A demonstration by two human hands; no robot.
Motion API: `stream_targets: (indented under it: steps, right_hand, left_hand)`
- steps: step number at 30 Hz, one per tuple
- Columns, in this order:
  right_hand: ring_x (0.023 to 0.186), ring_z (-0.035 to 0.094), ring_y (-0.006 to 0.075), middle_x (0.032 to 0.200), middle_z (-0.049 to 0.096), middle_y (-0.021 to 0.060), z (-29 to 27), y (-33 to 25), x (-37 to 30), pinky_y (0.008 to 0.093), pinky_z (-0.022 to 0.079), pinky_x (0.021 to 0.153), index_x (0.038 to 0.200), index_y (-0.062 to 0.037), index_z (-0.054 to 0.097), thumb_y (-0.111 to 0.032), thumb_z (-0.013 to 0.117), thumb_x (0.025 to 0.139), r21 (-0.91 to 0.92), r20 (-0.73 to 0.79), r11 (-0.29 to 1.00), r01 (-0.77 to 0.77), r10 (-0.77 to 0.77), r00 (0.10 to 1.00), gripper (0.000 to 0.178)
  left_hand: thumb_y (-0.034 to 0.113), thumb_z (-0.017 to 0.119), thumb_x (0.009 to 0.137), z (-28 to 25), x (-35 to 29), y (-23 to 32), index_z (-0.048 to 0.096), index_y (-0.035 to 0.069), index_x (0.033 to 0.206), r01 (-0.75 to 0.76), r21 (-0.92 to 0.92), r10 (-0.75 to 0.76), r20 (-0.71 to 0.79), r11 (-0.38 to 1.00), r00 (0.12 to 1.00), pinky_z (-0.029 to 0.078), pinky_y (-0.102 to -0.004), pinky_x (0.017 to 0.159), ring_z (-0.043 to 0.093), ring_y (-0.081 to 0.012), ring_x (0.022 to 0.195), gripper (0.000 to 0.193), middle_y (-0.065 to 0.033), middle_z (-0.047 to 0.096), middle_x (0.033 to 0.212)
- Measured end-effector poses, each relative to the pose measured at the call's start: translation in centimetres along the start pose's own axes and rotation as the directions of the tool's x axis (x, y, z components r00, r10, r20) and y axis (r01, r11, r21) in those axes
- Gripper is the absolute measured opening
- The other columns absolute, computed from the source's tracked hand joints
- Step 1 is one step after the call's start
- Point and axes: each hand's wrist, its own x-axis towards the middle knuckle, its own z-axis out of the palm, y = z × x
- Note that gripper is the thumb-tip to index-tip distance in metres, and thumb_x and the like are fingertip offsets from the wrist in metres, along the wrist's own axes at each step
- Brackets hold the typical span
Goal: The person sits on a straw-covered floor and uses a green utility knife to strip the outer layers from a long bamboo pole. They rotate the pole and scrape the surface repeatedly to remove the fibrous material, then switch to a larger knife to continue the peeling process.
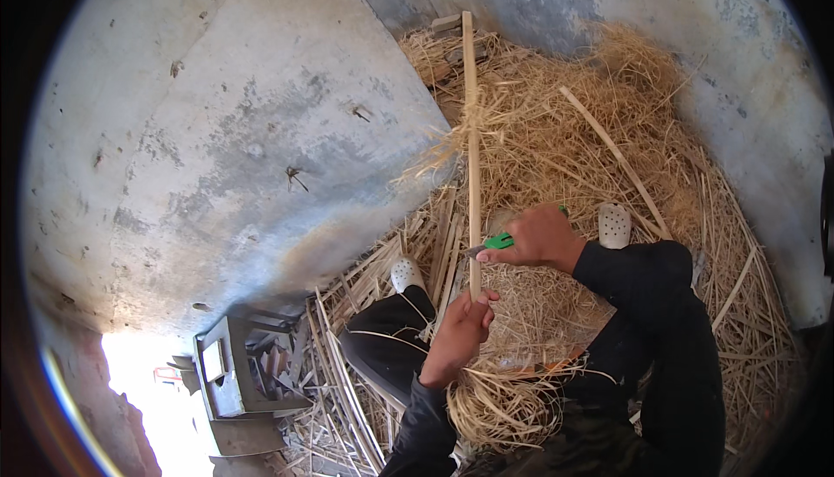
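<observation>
Left hand grips the base of the upright cane over the straw heap, while the right hand, closed on a green-handled knife, sets its blade against the cane just above: a slip could plausibly cut the left fingers.

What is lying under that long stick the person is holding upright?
Under the stick lies loose straw and split cane strips. The ground beneath is covered, so unseen.
</observation>
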Motion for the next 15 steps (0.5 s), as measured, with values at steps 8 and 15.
stream_targets:
  steps: [8,15]
  right_hand:
    - [0.031,0.039,0.0178,0.036,0.037,0.0029,2.0,2.0,1.3,0.0314,0.03,0.033,0.048,-0.0106,0.058,-0.085,0.04,0.073,-0.068,-0.152,0.997,-0.046,0.036,0.988,0.081]
    - [0.03,0.029,0.0136,0.036,0.027,-0.0004,1.1,4.4,2.6,0.0317,0.023,0.031,0.042,-0.0118,0.046,-0.081,0.04,0.078,-0.037,-0.238,0.996,-0.082,0.07,0.969,0.078]
  left_hand:
    - [0.025,0.043,0.1,-0.2,-1.5,-1.4,0.051,0.007,0.107,-0.054,0.122,0.054,0.003,0.991,0.999,0.028,-0.0196,0.048,0.034,-0.0032,0.053,0.021,0.0061,0.04,0.067]
    - [0.027,0.044,0.1,0.4,-2.9,-2.2,0.05,0.007,0.105,-0.096,0.178,0.09,0.037,0.979,0.995,0.029,-0.02,0.047,0.034,-0.0037,0.053,0.021,0.006,0.039,0.065]
